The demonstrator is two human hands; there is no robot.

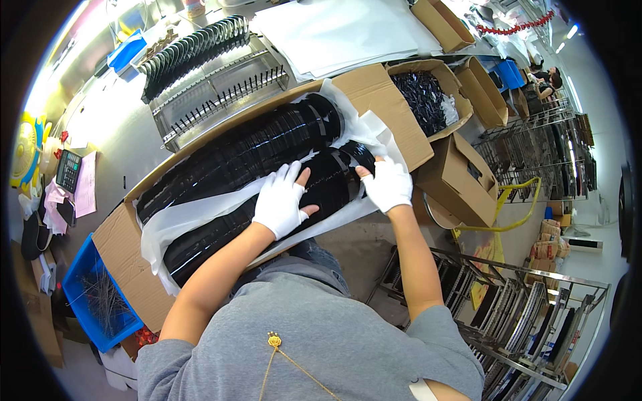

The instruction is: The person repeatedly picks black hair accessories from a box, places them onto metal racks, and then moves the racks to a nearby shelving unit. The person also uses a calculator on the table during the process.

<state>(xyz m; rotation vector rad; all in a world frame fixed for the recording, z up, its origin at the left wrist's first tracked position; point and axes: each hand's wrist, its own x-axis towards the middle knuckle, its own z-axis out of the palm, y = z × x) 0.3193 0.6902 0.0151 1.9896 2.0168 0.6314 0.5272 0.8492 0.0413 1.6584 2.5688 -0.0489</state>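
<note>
Gloved hands (281, 200) flat on black discs (267, 150)

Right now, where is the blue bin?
In the head view the blue bin sits at the lower left, beside the left end of the long cardboard box of black curved pieces.

Two rows of black discs (267, 150) are sitting in one long cardboard box (120, 247). Two white-gloved hands, left (281, 200) and right (388, 185), are resting on the near row. One blue bin (77, 281) is sitting alongside.
</note>
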